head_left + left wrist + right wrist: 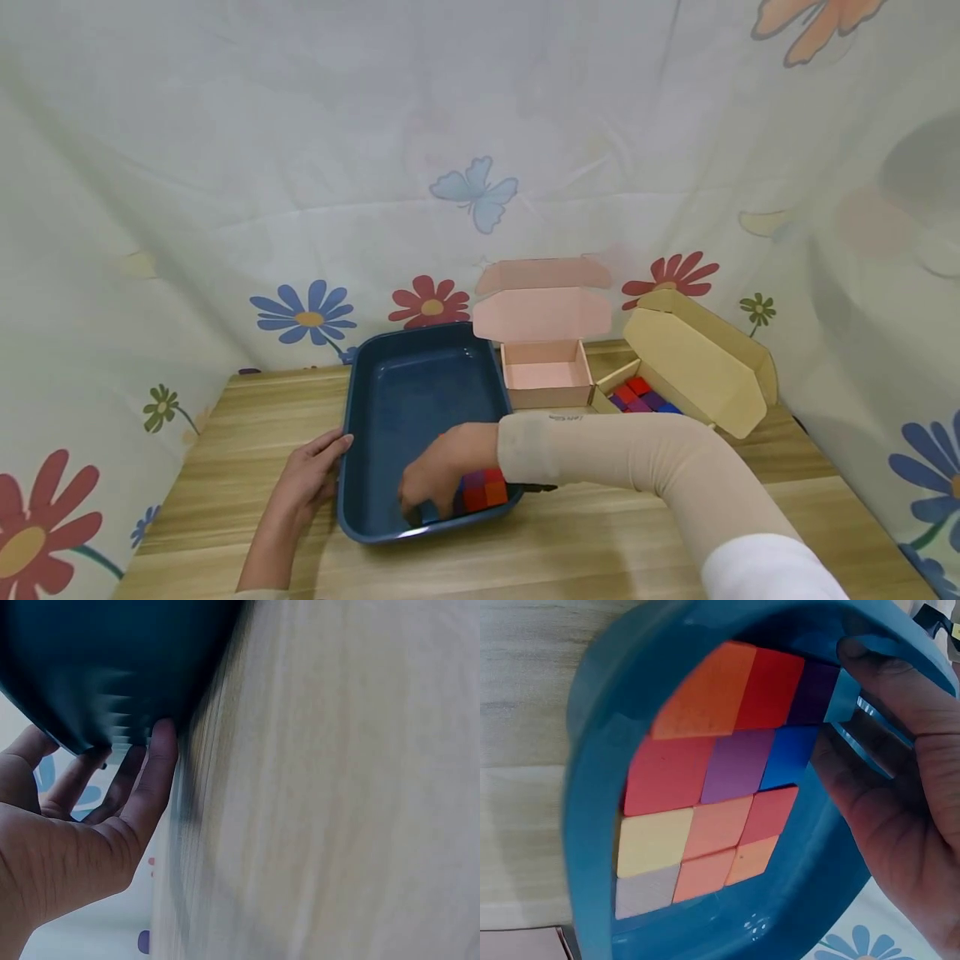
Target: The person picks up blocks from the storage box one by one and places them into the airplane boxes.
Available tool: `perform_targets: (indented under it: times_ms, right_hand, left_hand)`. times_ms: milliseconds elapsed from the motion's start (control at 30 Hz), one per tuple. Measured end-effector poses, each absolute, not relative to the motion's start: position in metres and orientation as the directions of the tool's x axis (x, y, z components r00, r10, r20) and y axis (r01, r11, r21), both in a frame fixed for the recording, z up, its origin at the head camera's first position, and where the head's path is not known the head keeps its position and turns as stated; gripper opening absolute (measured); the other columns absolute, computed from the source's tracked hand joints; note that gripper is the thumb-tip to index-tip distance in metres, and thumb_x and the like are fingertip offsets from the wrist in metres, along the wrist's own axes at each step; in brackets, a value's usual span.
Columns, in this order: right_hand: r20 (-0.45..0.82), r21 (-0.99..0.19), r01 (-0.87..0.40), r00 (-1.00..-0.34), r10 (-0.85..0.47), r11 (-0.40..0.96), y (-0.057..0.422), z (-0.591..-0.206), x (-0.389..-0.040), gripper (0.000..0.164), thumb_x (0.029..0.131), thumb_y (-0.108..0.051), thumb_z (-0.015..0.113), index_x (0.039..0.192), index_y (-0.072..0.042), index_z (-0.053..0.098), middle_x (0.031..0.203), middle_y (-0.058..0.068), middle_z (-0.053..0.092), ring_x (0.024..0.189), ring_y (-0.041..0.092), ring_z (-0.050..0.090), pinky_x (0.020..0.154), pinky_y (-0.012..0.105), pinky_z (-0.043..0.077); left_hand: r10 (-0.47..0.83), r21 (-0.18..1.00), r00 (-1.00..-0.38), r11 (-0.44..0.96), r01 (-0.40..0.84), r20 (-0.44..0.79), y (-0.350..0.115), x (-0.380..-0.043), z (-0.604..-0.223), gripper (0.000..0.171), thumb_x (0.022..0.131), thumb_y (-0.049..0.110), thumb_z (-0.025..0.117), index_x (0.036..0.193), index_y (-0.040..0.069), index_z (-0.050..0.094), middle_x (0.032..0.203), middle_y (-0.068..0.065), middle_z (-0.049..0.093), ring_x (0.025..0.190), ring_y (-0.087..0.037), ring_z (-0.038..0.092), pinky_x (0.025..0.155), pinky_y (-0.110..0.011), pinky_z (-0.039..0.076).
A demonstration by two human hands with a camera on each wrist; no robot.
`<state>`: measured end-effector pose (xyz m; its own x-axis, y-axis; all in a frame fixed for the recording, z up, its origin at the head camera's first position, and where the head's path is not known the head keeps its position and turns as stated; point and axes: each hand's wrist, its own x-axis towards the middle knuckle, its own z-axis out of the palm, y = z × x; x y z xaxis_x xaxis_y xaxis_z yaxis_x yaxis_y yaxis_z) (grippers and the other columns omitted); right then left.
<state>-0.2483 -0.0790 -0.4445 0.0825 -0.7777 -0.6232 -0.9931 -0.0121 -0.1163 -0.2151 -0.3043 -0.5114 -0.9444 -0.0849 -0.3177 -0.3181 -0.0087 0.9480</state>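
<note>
A deep blue tray rests on the wooden table. My left hand grips its left side, thumb at the rim and fingers against the outer wall. Inside the tray's near end is my right hand. Its thumb and fingers pinch a light blue block at the end of a row. Flat-topped coloured blocks lie packed in rows beside it: orange, red, purple, blue, yellow and grey ones. In the head view the right hand hides part of these rows.
Behind the tray's right side stands an open pink box with its lid up. Right of it, an open yellow box holds several red, purple and blue blocks. A flower-printed cloth hangs along the table's back edge.
</note>
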Motion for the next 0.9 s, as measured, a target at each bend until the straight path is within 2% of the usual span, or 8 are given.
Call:
perform_targets:
  times_ms: [233, 400, 533, 633, 767, 900]
  right_hand:
    - [-0.586, -0.129, -0.991, 0.105, -0.804, -0.035, -0.078, -0.445, -0.244, 0.033, 0.093, -0.009, 0.074, 0.125, -0.014, 0.067, 0.109, -0.006, 0.060, 0.095, 0.008, 0.054, 0.077, 0.012, 0.048]
    - [-0.558, -0.097, -0.994, 0.103, -0.823, -0.058, -0.075, -0.440, -0.244, 0.032, 0.092, -0.010, 0.074, 0.123, -0.015, 0.068, 0.113, -0.007, 0.065, 0.098, 0.007, 0.055, 0.081, 0.014, 0.049]
    - [-0.522, -0.117, -0.993, 0.034, -0.852, 0.032, -0.068, -0.432, -0.247, 0.034, 0.091, -0.013, 0.077, 0.124, -0.022, 0.070, 0.119, -0.011, 0.066, 0.099, 0.004, 0.056, 0.083, 0.014, 0.051]
    - [-0.493, -0.138, -0.983, -0.037, -0.869, 0.120, -0.061, -0.423, -0.252, 0.033, 0.093, -0.018, 0.077, 0.124, -0.025, 0.070, 0.117, -0.013, 0.067, 0.094, 0.004, 0.058, 0.080, 0.014, 0.052]
    - [-0.453, -0.125, -0.979, -0.085, -0.887, 0.158, -0.050, -0.409, -0.258, 0.032, 0.094, -0.023, 0.076, 0.126, -0.026, 0.071, 0.115, -0.012, 0.069, 0.090, 0.004, 0.061, 0.080, 0.014, 0.053]
    - [-0.424, -0.121, -0.971, -0.136, -0.895, 0.205, -0.036, -0.398, -0.265, 0.032, 0.094, -0.021, 0.075, 0.126, -0.024, 0.071, 0.114, -0.009, 0.071, 0.088, 0.006, 0.062, 0.079, 0.015, 0.054]
  left_hand:
    - [-0.083, 0.946, -0.943, -0.007, -0.323, -0.322, -0.303, -0.215, -0.511, 0.071, 0.100, 0.035, 0.068, 0.155, 0.002, 0.038, 0.150, -0.020, 0.047, 0.103, -0.011, 0.066, 0.086, -0.041, 0.060]
    - [-0.088, 0.946, -0.942, -0.001, -0.325, -0.324, -0.303, -0.215, -0.511, 0.072, 0.100, 0.035, 0.068, 0.156, 0.002, 0.038, 0.151, -0.022, 0.045, 0.104, -0.011, 0.065, 0.087, -0.042, 0.059]
    - [-0.084, 0.945, -0.942, 0.006, -0.327, -0.326, -0.303, -0.214, -0.511, 0.073, 0.100, 0.037, 0.067, 0.156, 0.002, 0.037, 0.154, -0.023, 0.042, 0.107, -0.012, 0.064, 0.088, -0.042, 0.059]
    - [-0.082, 0.946, -0.942, -0.001, -0.325, -0.324, -0.303, -0.214, -0.511, 0.072, 0.099, 0.036, 0.068, 0.156, 0.002, 0.038, 0.150, -0.021, 0.047, 0.105, -0.012, 0.065, 0.088, -0.042, 0.059]
    - [-0.085, 0.947, -0.943, -0.005, -0.322, -0.322, -0.304, -0.214, -0.510, 0.071, 0.100, 0.035, 0.067, 0.156, 0.002, 0.038, 0.142, -0.016, 0.054, 0.101, -0.011, 0.066, 0.086, -0.042, 0.060]
    - [-0.086, 0.944, -0.941, 0.010, -0.330, -0.328, -0.304, -0.213, -0.510, 0.073, 0.100, 0.037, 0.067, 0.156, 0.003, 0.037, 0.149, -0.020, 0.048, 0.104, -0.012, 0.065, 0.087, -0.042, 0.059]
